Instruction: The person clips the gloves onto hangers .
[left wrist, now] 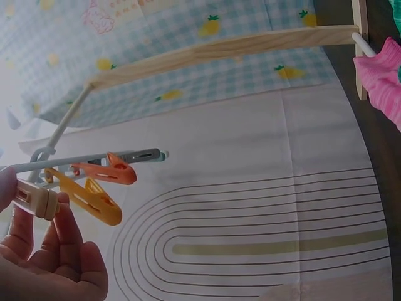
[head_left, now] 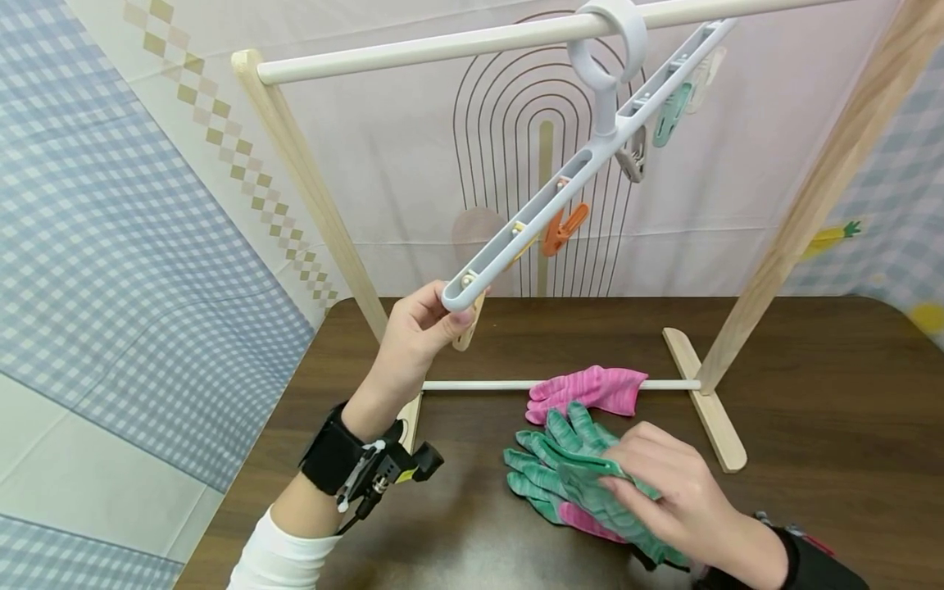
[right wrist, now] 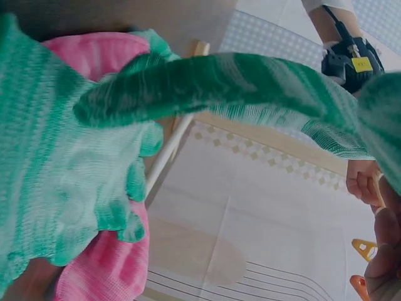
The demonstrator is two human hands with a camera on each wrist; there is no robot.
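A white clip hanger hangs tilted by its round hook from the rack's top rod. My left hand is at its lower end, pinching the beige clothespin attached there. Yellow and orange clothespins hang just along the hanger. My right hand pinches a green glove by its edge, lifting part of it. Beneath lie another green glove and some pink fabric. A pink glove lies over the rack's low rod.
The wooden rack has a white top rod, slanted posts and flat feet on the brown table. Grey and green clips hang higher on the hanger. Patterned cloth covers the wall behind.
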